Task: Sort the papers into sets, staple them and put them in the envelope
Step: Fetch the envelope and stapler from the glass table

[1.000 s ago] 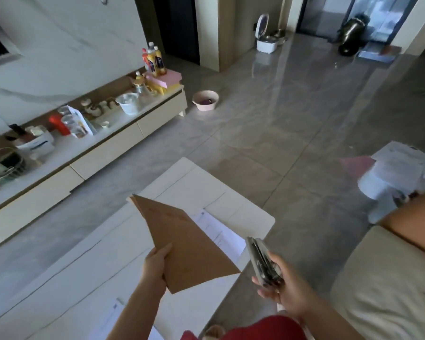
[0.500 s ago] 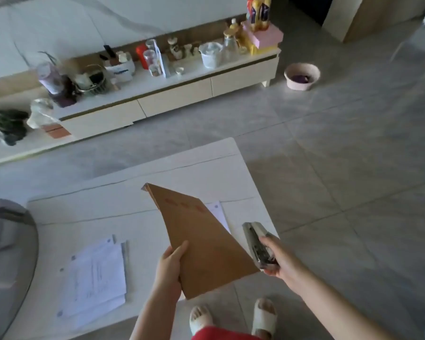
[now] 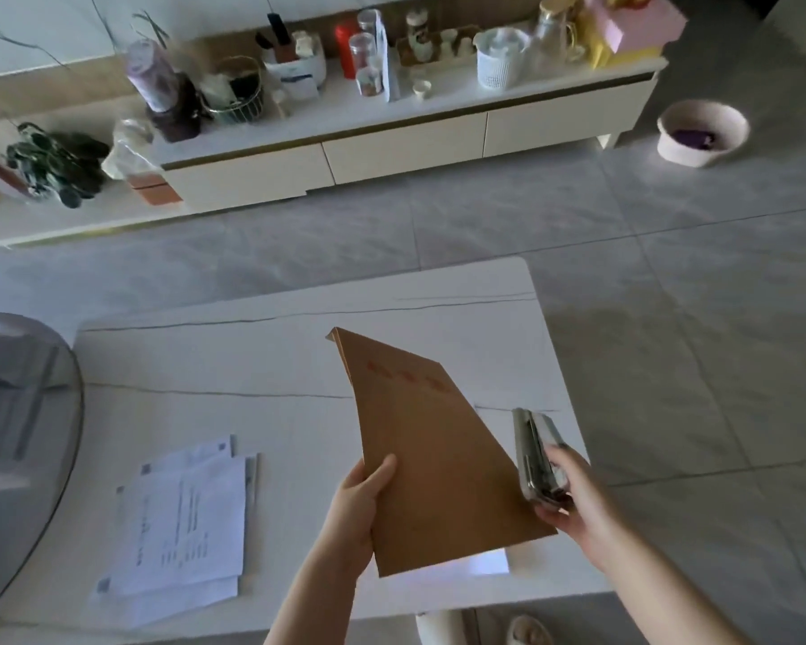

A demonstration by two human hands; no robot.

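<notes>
A brown envelope (image 3: 438,449) with red print is held tilted above the white table (image 3: 261,360). My left hand (image 3: 361,505) grips its lower left edge, thumb on top. My right hand (image 3: 573,498) holds a silver stapler (image 3: 536,451) just right of the envelope, over the table's right edge. A loose pile of white printed papers (image 3: 182,523) lies flat on the table to the left. A white sheet (image 3: 480,563) shows under the envelope's lower edge.
A grey glass tabletop (image 3: 15,435) overlaps the table at the far left. A low white cabinet (image 3: 392,142) crowded with jars, bottles and a plant runs along the wall. A pale bowl (image 3: 701,132) stands on the grey tiled floor at the right.
The view has swung left and down, bringing the paper pile and cabinet into full view. Both hands keep their hold, now lower over the table's right side.
</notes>
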